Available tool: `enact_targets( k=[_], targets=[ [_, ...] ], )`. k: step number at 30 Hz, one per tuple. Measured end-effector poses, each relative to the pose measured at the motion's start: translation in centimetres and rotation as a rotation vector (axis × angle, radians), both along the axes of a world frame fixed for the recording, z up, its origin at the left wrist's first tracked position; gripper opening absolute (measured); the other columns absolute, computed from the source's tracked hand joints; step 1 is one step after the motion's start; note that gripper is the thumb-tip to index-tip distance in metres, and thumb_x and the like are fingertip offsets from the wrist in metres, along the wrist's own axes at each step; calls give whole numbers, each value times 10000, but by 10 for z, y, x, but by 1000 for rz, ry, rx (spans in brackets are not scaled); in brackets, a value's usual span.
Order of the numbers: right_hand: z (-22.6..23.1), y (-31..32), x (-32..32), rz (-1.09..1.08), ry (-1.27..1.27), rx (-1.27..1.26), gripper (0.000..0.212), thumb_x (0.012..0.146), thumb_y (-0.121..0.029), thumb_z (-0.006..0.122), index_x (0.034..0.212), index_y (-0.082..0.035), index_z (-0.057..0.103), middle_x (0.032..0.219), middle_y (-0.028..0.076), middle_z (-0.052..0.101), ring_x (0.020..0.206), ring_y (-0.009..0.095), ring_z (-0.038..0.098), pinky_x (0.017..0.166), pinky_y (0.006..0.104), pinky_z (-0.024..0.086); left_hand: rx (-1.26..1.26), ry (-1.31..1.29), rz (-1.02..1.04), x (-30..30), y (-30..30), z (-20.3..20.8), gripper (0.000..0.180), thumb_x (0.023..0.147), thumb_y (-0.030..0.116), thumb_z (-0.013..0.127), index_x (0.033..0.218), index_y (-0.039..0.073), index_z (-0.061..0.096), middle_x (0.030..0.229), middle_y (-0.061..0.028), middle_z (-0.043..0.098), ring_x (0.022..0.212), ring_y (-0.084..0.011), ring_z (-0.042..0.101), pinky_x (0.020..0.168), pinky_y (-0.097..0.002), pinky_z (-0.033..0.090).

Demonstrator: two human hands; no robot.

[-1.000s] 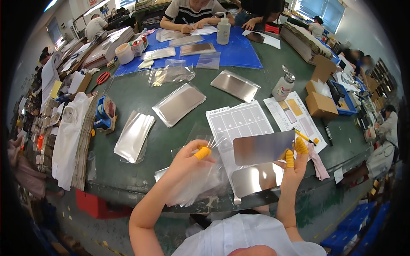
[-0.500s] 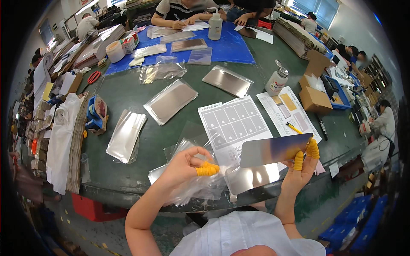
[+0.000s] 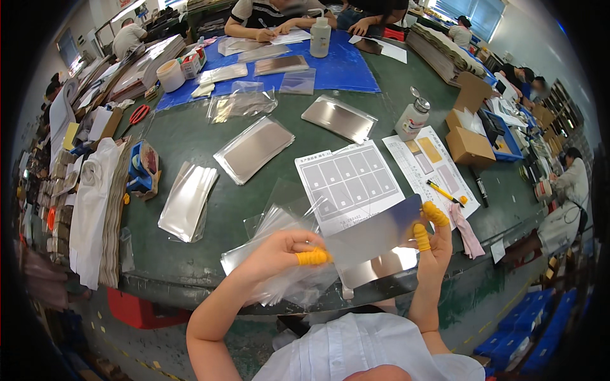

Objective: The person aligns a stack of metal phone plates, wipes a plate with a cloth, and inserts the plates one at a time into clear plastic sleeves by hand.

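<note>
My right hand [image 3: 436,253], with yellow finger cots on its fingertips, grips a thin mirror-like metal plate [image 3: 368,236] by its right end. The plate is tilted above the table. My left hand [image 3: 276,255], also wearing yellow finger cots, is closed in a pinch at the plate's left edge; what lies between its fingertips is hidden. Clear plastic sleeves [image 3: 298,284] lie in a loose heap under that hand, reaching the table's front edge. Beneath the held plate, another shiny metal plate [image 3: 381,268] rests on the table, partly covered.
Printed sheets [image 3: 349,174], a yellow pen [image 3: 441,190] and a pink cloth [image 3: 467,233] lie beyond my hands. Stacks of sleeved plates [image 3: 254,150] are spread left and ahead. A pump bottle [image 3: 412,120] stands behind the sheets. Across the table, a person writes on paper.
My right hand has brought the metal plate left and slightly down, so its left edge now meets my left fingertips. The pink cloth has come into fuller view.
</note>
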State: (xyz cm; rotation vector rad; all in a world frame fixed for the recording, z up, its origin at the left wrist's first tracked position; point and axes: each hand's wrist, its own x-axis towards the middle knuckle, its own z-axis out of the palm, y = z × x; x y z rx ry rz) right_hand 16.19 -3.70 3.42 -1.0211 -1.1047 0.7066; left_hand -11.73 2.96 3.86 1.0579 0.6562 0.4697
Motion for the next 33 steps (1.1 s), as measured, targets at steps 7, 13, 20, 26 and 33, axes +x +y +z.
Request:
enact_targets(
  k=[7,13,20,26,33],
  targets=[
    [-2,-3,-13,180,-121,-142,384,868,60,548,1244,50,468,1173,113,560,1002,149,583,876,245,453,-38,11,-50,1,-1,-15,275,884,88,602,1129,-33,584,1050,-89,643,942,-135,617,856,-252,471],
    [4,6,-20,179,-47,-188,365,869,47,557,1225,64,481,1139,111,580,1016,153,583,886,251,449,-35,46,-35,1,-2,-14,299,936,143,523,1192,-2,571,1062,-39,631,965,-85,581,863,-230,445],
    [20,0,-51,368,-462,-231,313,853,-45,610,1159,5,569,999,74,598,918,142,583,789,267,473,-186,-27,136,10,-8,-4,310,956,204,493,1199,34,583,1029,-17,625,879,-65,560,785,-223,447],
    [11,-3,-51,423,-96,-436,400,856,-24,611,1236,-1,486,1018,100,598,736,123,612,643,219,503,-169,-157,200,6,-6,-8,295,952,153,483,1215,50,568,1034,-28,616,900,-86,565,789,-226,448],
    [0,29,-1,-39,68,-134,445,895,-38,564,1293,1,368,949,109,621,664,128,613,580,209,496,862,574,454,-3,3,0,391,790,-4,548,1178,28,508,1089,-126,596,999,-280,561,897,-337,433]
  ],
)
